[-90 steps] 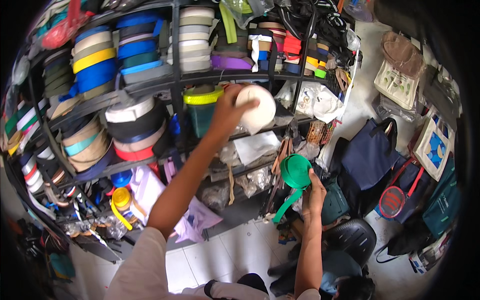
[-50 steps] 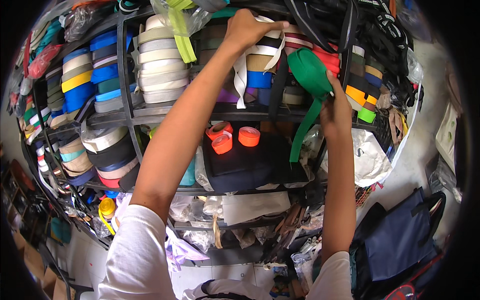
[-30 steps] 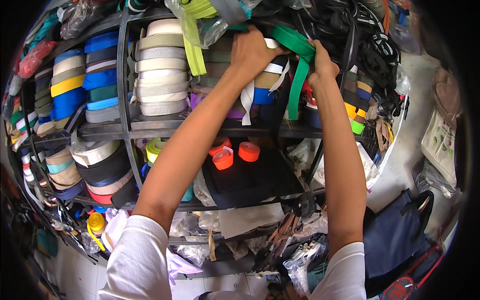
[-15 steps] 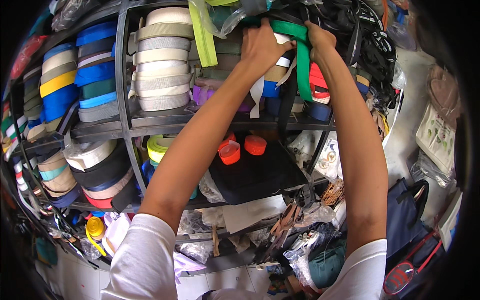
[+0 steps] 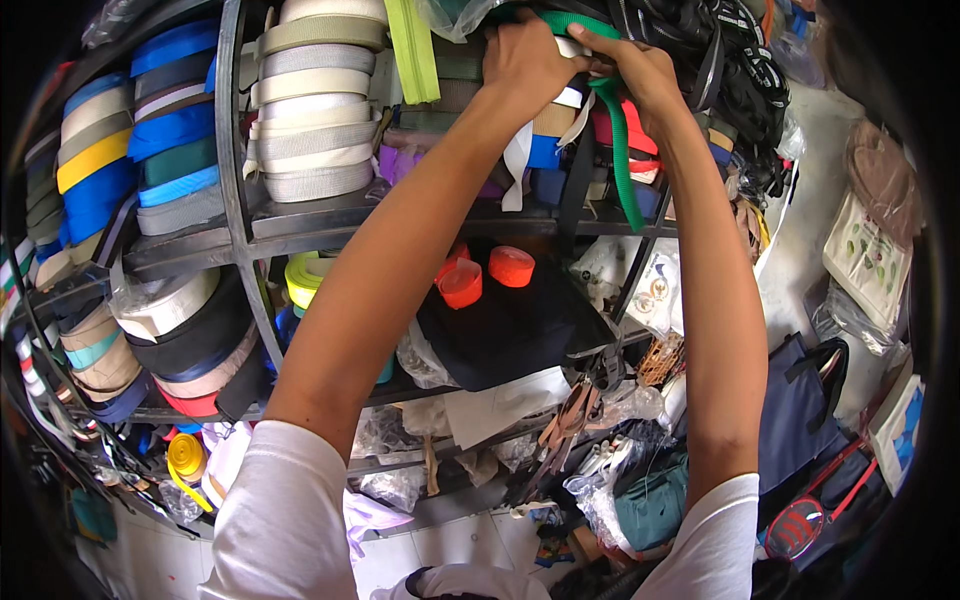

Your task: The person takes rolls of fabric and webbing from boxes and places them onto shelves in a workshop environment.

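Both my arms reach up to the upper shelf. My left hand (image 5: 530,62) is closed at the near side of a roll of green webbing (image 5: 565,18), its fingertips partly hidden behind the roll. My right hand (image 5: 645,75) pinches the same webbing at the roll's right side, thumb and fingers close to my left thumb. From there the loose green end (image 5: 618,150) hangs in front of the shelf. Below my hands are stacked rolls in white, tan and blue (image 5: 543,152), with a red roll (image 5: 640,135) to their right.
Stacks of cream and grey webbing rolls (image 5: 315,140) and blue rolls (image 5: 180,130) fill the shelves leftward. Two orange-red rolls (image 5: 511,267) lie on black fabric (image 5: 510,340) lower down. Black straps (image 5: 745,60) hang at upper right. A metal upright (image 5: 232,130) divides the shelf.
My right hand has shifted inward, toward my left hand. The hanging green end now looks narrower, turned more edge-on, and reaches lower. The view has moved slightly.
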Tool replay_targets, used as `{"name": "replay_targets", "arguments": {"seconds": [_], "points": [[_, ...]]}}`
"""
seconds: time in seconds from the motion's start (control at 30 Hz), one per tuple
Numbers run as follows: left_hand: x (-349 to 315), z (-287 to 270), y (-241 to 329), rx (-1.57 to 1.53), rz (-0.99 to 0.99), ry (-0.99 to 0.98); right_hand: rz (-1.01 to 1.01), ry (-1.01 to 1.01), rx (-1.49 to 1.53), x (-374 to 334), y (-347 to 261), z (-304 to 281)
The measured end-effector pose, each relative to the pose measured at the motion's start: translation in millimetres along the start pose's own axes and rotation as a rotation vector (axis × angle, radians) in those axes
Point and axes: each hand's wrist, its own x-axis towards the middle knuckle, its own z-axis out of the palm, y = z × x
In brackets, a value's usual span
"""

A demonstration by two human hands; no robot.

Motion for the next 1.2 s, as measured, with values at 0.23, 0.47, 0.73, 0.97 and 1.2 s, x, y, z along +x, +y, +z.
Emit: {"name": "replay_targets", "arguments": {"seconds": [0.23, 0.47, 0.73, 0.97, 1.2], "points": [[2.8, -15.8, -4.6, -0.146, 0.121, -0.052, -0.013, 0.030, -0.035, 11.9, 4.0, 13.1], [4.8, -12.2, -9.8, -0.025, 0.099, 0.070, -0.061, 0.123, -0.126, 16.9, 18.8, 22.5], [-15.3, -30.9, 19.0, 0.071, 0.061, 0.046, -0.167, 0.342, -0.123, 8.0, 45.3, 21.4], [-63.0, -45.8, 32.3, 0.205, 0.144, 0.165, -0.232, 0.215, 0.106, -67.6, 95.4, -49.1], [-148.4, -83.9, 49.4, 0.229, 0.024, 0.183, -0.071, 0.215, 0.467, -175.7, 97.4, -57.3]]}}
